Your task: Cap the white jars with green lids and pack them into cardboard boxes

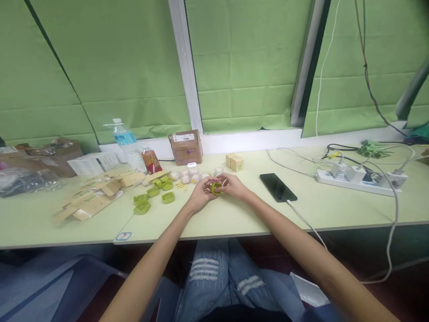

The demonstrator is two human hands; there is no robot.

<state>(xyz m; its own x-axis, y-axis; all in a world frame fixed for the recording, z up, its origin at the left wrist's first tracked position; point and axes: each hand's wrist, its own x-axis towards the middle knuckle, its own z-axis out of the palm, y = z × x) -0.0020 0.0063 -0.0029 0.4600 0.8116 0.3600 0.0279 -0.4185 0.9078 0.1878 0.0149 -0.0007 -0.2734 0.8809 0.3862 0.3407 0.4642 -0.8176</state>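
Both my hands meet over the front middle of the table around one small green plastic holder [215, 188]. My left hand [200, 195] has its fingers curled round the holder's left side. Fingers of my right hand [233, 185] pinch it from the right. Just left of my hands lie several similar green holders [168, 197], loose on the tabletop. Small yellow pieces [182, 186] are scattered behind them. Beyond my fingers stand several small round clear containers with pale contents [195, 177], partly hidden by my hands.
Flattened cardboard packaging [92, 201] covers the left of the table. Farther back are a water bottle [124, 138], a red drink bottle [151, 160], a brown box [185, 148] and two small cardboard boxes [234, 162]. A phone [278, 187] on a cable and a power strip [358, 182] lie right.
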